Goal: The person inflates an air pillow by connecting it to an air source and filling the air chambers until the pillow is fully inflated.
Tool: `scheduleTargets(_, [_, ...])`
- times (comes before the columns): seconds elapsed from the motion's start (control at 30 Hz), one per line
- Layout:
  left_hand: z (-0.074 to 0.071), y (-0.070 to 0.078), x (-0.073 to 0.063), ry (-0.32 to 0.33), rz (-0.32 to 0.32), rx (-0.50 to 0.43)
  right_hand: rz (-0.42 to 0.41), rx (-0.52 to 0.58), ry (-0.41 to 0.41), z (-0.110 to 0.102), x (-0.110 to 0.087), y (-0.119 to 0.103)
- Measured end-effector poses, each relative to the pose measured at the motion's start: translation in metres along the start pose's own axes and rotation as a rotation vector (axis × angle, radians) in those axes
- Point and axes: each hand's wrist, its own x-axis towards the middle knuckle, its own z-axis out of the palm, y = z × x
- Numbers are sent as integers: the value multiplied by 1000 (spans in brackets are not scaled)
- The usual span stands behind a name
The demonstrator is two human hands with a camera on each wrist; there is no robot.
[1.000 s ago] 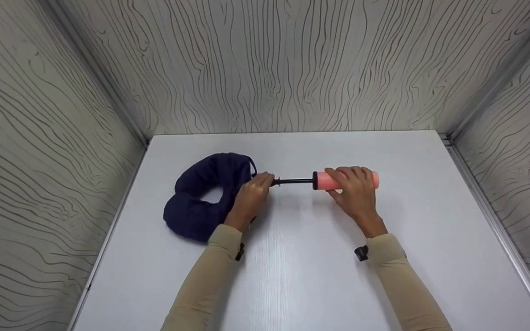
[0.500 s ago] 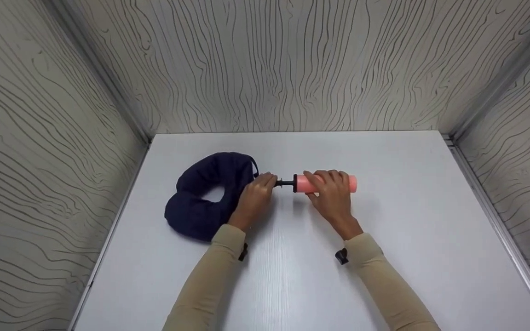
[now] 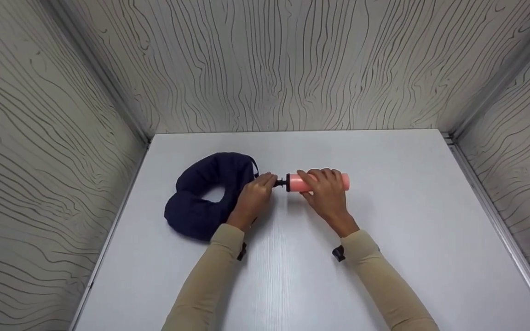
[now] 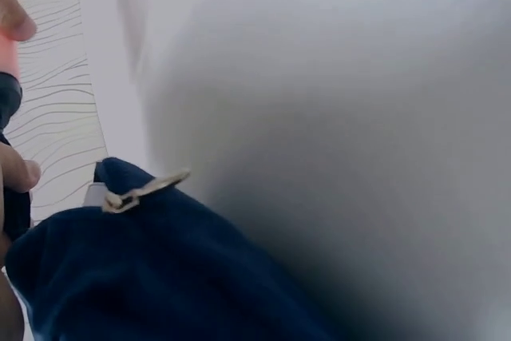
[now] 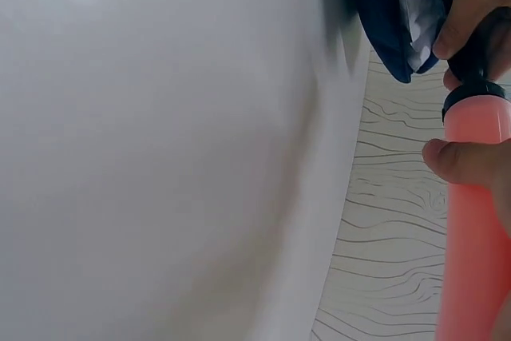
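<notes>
Nearest me, my beige sleeves extend over the white table. Beyond them, my right hand grips the barrel of the pink pump, held crosswise near the middle; my left hand grips its black end, beside the navy neck pillow at left. Farthest stands the patterned wall.

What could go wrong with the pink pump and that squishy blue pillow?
The left hand pinches the pump's black end beside the blue pillow. If it slips, the pump might jerk away.

Only a short bit of black rod shows between that hand and the pink pump, so a fingertip could get pinched.

The zipper pull sticks out from the pillow and might snag something.
</notes>
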Motion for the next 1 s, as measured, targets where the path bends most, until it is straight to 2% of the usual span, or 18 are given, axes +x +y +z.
scheduleTargets(0.3, [3, -1, -1, 16, 10, -60, 31, 27, -12, -22, -12, 32])
scheduleTargets(0.6, [-3, -9, -3, 8, -32, -50, 94, 19, 22, -38, -19, 63])
scheduleTargets(0.73, [-4, -9, -4, 5, -27, -40, 77, 12, 2, -32, -18, 54])
scheduleTargets(0.87, [-2, -5, -3, 0, -32, -48, 67, 6, -24, -18, -13, 29])
scheduleTargets(1.0, [-2, -2, -1, -16, -53, -51, 75, -7, -8, -4, -5, 8])
